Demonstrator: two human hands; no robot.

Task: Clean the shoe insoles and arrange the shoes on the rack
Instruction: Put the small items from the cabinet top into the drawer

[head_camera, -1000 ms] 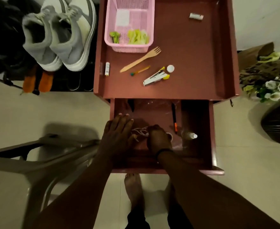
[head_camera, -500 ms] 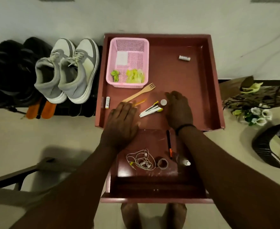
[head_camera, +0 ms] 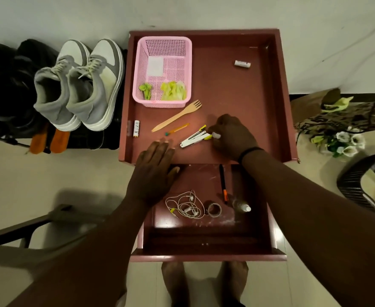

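A pair of grey and white sneakers stands on the dark shoe rack at the left, beside black shoes. Two orange insole-like pieces stick out below the sneakers. My left hand lies flat and open on the front edge of the maroon cabinet top. My right hand rests on that top beside a white and yellow stapler, its fingertips pinched on a small white round cap.
On the cabinet top are a pink basket, a wooden fork and a battery. The open drawer holds earphones, a tape roll, a pen and a small bottle. A plastic chair stands at lower left.
Both hands have come up out of the drawer onto the cabinet top. My right hand has moved beside the stapler and closed on the white cap. The view has lifted.
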